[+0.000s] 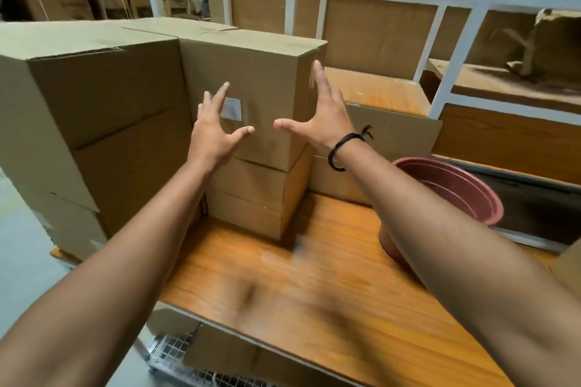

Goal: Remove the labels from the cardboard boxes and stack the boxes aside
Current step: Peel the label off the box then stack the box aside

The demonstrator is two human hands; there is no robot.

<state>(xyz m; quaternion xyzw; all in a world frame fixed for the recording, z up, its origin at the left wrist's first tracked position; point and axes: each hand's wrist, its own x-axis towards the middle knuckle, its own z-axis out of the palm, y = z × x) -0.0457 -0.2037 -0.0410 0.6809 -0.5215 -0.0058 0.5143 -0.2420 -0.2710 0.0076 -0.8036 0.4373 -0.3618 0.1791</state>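
Observation:
A plain cardboard box (267, 82) stands on top of a lower box (248, 198) at the back of a wooden table (314, 276). A small white label (232, 108) is stuck on the top box's front face. My left hand (215, 129) is stretched out with fingers spread in front of that face, its fingertips beside the label. My right hand (320, 113), a black band on its wrist, is spread at the box's right front edge. Neither hand holds anything. I cannot tell whether they touch the box.
A stack of larger cardboard boxes (94, 110) stands to the left, against the small stack. A red-brown plastic tub (446, 198) sits at the table's right edge. A flat carton (393, 132) lies behind my right wrist. A white metal rack (456, 41) rises behind.

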